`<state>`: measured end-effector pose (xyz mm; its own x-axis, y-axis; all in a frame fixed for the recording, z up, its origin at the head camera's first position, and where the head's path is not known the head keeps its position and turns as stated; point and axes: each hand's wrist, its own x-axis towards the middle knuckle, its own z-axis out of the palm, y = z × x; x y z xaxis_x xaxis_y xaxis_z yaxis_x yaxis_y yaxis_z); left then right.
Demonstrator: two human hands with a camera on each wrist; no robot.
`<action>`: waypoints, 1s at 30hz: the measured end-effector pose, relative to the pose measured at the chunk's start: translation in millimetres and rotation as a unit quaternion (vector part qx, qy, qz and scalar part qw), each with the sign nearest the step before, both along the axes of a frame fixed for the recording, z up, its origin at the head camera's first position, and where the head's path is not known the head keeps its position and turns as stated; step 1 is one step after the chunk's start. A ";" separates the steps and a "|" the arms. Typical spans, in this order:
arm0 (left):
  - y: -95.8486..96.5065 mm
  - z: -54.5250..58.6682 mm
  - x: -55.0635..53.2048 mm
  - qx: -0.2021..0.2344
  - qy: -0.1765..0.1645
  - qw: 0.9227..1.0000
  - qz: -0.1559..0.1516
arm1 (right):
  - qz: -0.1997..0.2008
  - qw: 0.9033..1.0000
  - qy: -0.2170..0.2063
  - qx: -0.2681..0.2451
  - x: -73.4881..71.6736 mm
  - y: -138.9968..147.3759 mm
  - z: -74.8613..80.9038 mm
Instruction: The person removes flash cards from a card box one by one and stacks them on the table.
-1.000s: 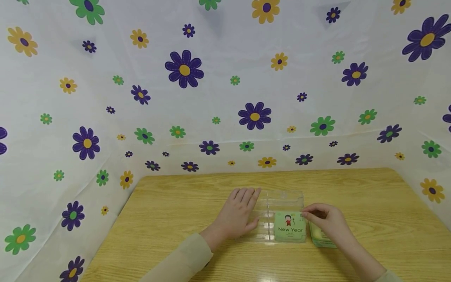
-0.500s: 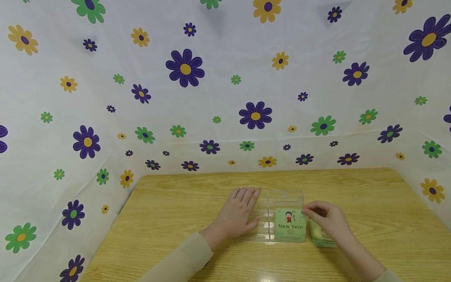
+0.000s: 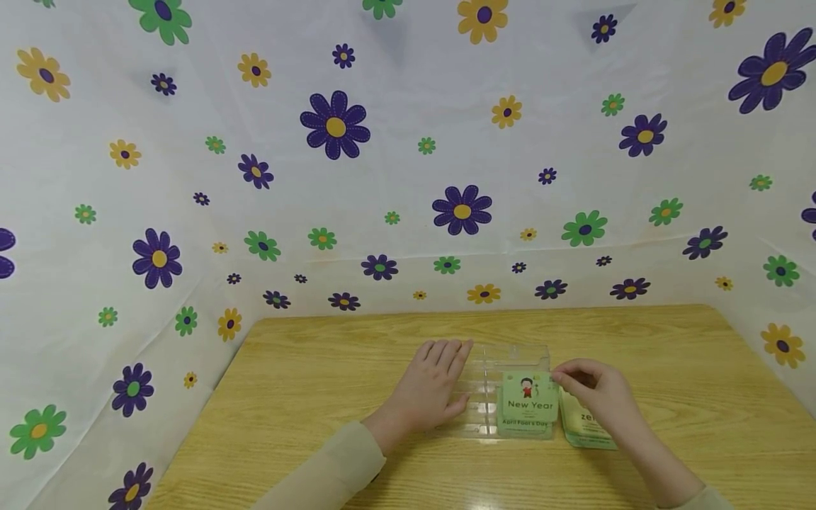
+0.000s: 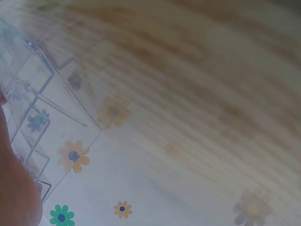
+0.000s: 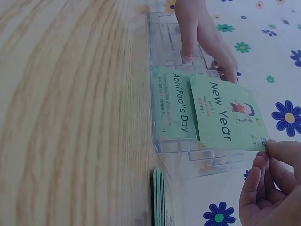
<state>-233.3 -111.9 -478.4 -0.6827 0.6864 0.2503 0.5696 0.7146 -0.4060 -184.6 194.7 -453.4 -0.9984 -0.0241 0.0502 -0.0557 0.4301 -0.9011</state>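
Note:
By its corner, my right hand (image 3: 602,397) pinches a green "New Year" card (image 5: 228,113) between thumb and fingers. The card is raised over a clear plastic holder (image 3: 518,352). Beneath it, a green "April Fool's Day" card (image 5: 174,106) lies in the holder's right section, partly covered. My left hand (image 3: 428,386) rests on the holder's left part with its fingers stretched out. In the left wrist view, only a blurred edge of that hand and the holder's clear corner (image 4: 75,113) show.
A stack of green cards (image 3: 586,425) lies on the table right of the holder, partly hidden under my right hand. The wood-grain table (image 3: 319,368) meets a white flower-patterned cloth (image 3: 395,177) at the back and sides.
My right hand has lifted the "New Year" card up and slightly right, uncovering the "April Fool's Day" card below. The left hand has stayed in place.

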 end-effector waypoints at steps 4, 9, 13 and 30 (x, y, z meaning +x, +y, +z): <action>0.0 -1.1 -0.5 0.001 0.001 1.000 -0.001 | -0.002 1.000 -0.010 -0.004 -0.4 2.8 0.2; 0.0 -1.2 -0.9 -0.001 0.006 1.000 -0.002 | -0.003 1.000 -0.014 -0.002 -0.5 7.1 1.3; -0.1 -0.8 -0.9 -0.001 0.009 1.000 -0.003 | -0.002 1.000 -0.011 -0.005 0.0 10.4 3.2; 0.9 1.6 0.4 -0.008 0.003 1.000 0.002 | -0.009 1.000 0.007 -0.025 1.2 20.2 7.5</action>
<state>-233.0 -111.0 -476.8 -0.6844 0.6877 0.2421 0.5645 0.7101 -0.4209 -183.3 214.8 -445.8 -0.9979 -0.0037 0.0650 -0.0614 0.3854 -0.9207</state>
